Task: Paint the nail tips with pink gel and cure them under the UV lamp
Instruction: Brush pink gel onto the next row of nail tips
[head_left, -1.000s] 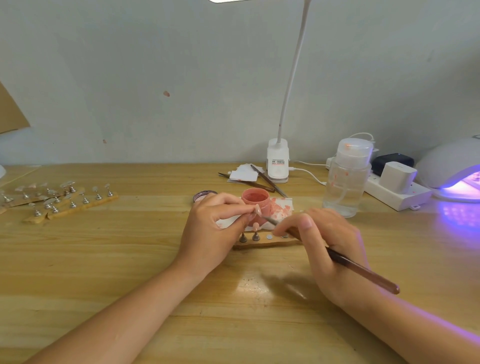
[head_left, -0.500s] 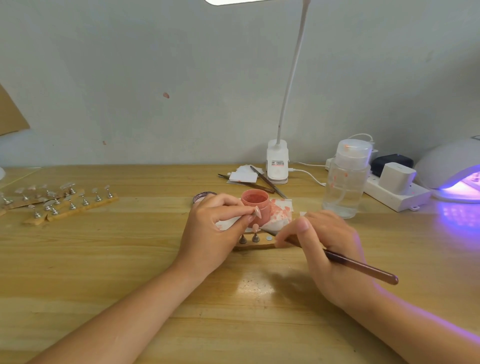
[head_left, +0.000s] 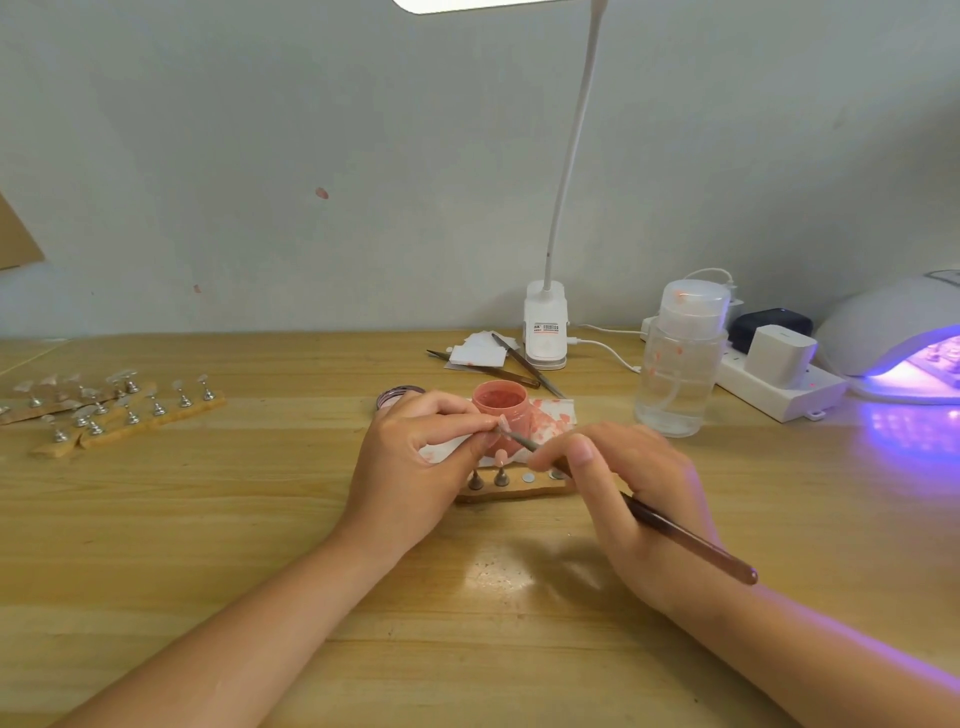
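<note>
The left hand is near the middle of the bench. Its thumb and forefinger pinch a small nail tip, and the other fingers are curled under. The nail tip is held just in front of the pink gel jar, which stands open a little behind the middle of the bench on a white paper with pink stains.

The right hand grips a brush like a pen, the fingers closed round the shaft. The long axis of the brush runs diagonally: the dark handle end points toward the near right corner of the bench, and the thin bristle end points up and left and meets the nail tip.

Between the two hands lies a small wooden holder strip, its long axis parallel to the front edge. On it stands one pink-painted tip on a stand.

Near the left edge lie more wooden strips with clear tips. At the right edge the UV lamp glows violet. Along the back edge are a clear pump bottle, a white power strip and the base of a desk lamp.
</note>
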